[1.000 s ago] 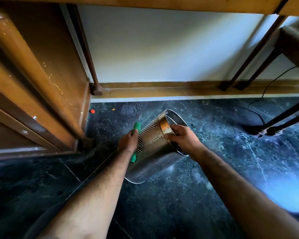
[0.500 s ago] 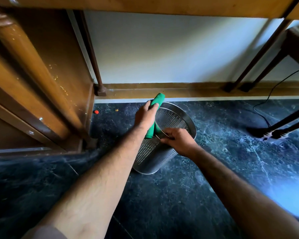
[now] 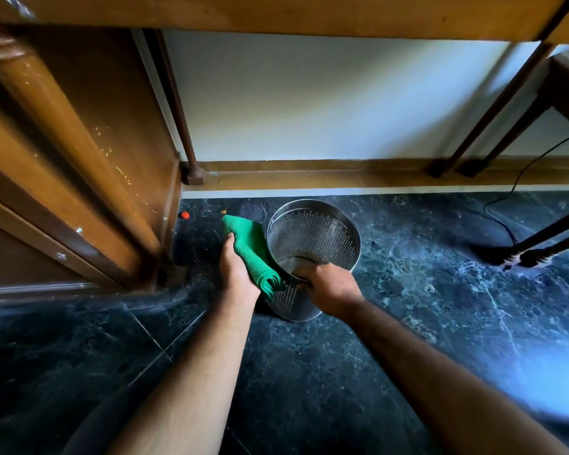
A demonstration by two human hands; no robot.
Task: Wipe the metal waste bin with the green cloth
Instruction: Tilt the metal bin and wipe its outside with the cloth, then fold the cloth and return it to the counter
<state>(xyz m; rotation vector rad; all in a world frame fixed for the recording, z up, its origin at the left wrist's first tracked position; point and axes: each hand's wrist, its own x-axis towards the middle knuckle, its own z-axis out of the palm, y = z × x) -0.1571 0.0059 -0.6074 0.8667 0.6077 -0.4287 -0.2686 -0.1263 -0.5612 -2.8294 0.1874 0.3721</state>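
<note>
Head view, L hand (image 3: 237, 274) w/ green cloth (image 3: 253, 254) on bin (image 3: 312, 231), R hand (image 3: 329, 287) gripping rim

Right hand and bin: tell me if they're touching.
Touching. The head view shows the right hand closed over the near rim of the bin, fingers hooked inside.

The round, perforated stainless-steel waste bin (image 3: 312, 244) stands upright on the dark marbled floor, close to the skirting board, its open mouth facing up and a little toward the camera. Its wall is dotted with small holes under a plain, smooth rim; the inside looks empty. The folded green textured cloth (image 3: 252, 251) lies pressed against the bin's outer left side, its layered folds at the near end and one corner pointing away toward the wall.
</note>
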